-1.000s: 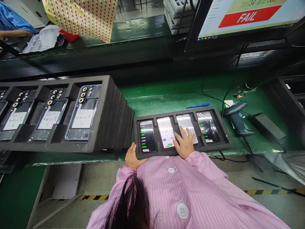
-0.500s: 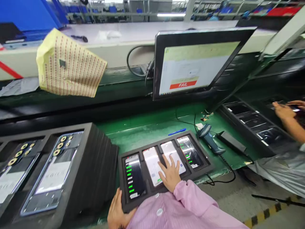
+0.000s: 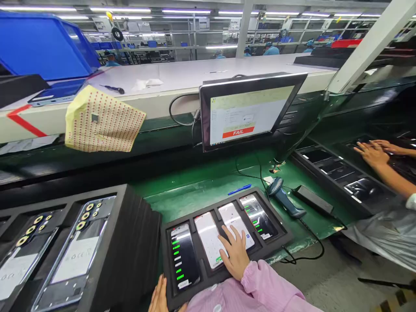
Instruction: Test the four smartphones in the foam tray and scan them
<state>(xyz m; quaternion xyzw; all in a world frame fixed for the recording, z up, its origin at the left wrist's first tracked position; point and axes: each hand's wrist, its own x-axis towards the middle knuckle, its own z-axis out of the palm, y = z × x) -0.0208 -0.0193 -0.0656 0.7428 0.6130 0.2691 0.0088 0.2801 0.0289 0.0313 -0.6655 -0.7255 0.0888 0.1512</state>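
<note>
A black foam tray (image 3: pixel 214 272) holding several smartphones lies in front of me on the green bench. My right hand (image 3: pixel 236 255) is spread, its fingertips over the lower part of a white-screened phone (image 3: pixel 231 213). To its left a second phone (image 3: pixel 206 236) shows a white screen, perhaps a keypad. The outer phones, the left one (image 3: pixel 184 255) and the right one (image 3: pixel 259 216), have black screens with green lines of text. My left hand (image 3: pixel 159 297) lies with straight fingers along the tray's lower left corner; its lower part is cut off by the frame.
Stacked foam trays (image 3: pixel 130 242) stand left, phones face down in the top one. A barcode scanner (image 3: pixel 286 199), a black bar-shaped box (image 3: pixel 313 199) and a blue pen (image 3: pixel 239 190) lie nearby. Above, a monitor (image 3: pixel 250 112) reads FAIL. At right, another person's hands (image 3: pixel 373 151) work by another tray.
My head view has tilted up, so the bench appears lower. My right hand stays over the same phone. The second phone's screen shows slightly different content. The other person's hands have shifted left.
</note>
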